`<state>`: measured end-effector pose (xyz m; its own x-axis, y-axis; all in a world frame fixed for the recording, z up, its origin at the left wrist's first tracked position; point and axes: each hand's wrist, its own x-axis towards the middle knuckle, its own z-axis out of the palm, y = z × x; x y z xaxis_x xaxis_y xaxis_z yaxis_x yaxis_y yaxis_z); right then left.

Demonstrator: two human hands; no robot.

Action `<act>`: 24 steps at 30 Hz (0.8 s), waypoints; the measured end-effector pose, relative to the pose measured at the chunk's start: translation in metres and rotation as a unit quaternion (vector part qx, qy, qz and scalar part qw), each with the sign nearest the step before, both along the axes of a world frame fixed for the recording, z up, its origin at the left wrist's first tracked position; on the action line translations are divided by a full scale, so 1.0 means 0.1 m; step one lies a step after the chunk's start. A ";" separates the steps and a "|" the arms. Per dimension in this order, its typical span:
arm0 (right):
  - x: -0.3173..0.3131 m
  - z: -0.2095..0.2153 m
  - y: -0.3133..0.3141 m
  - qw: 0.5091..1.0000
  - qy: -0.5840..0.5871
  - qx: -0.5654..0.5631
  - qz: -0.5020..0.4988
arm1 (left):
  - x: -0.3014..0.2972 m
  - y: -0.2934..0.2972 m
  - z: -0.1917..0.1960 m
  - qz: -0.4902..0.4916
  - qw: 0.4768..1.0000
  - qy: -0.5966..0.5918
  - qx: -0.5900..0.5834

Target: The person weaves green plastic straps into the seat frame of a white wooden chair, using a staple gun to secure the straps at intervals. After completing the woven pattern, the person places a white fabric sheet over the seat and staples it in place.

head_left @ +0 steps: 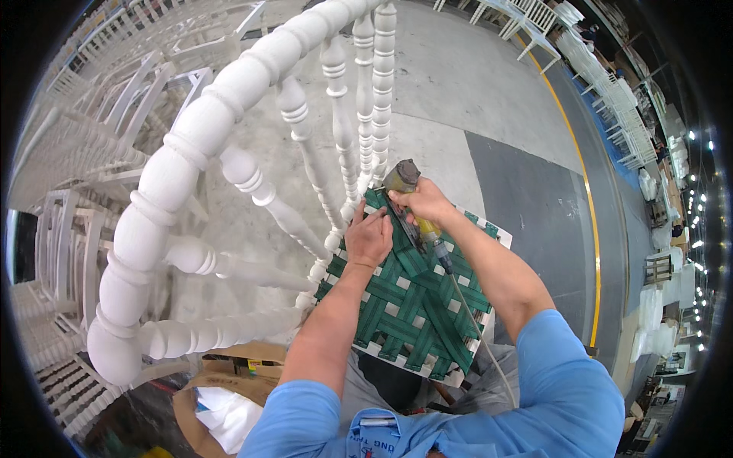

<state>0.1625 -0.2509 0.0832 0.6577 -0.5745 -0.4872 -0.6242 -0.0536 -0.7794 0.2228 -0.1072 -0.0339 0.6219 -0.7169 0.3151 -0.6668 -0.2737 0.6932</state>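
Head view, brown carton [248, 386], white sheeting [227, 416] inside, hands [369, 240] at webbing [405, 302]

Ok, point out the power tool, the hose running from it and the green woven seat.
Power tool [402, 177]: head view, on its dark top end.
Hose [480, 334]: head view, partway along its length.
Green woven seat [408, 307]: head view, on its woven bands.

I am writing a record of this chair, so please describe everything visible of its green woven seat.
The green woven seat faces upward near the picture's centre. Flat dark-green webbing straps cross over and under, with pale squares between them and pale edges. White turned spindles line its left side. The left hand rests on it there; the right hand holds a pneumatic stapler over it, its hose trailing across.
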 end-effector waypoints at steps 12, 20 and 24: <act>-0.93 0.77 0.13 0.992 -0.076 0.035 -0.099 | 0.18 -0.01 -0.02 0.009 0.999 -0.036 0.037; -4.37 2.26 1.13 0.903 -0.044 -0.104 -0.414 | 0.42 -0.26 0.28 -0.056 0.947 -0.312 -0.049; -5.81 2.39 1.82 0.797 -0.004 -0.090 -0.597 | -0.03 -0.03 0.67 -0.035 0.998 0.053 -0.030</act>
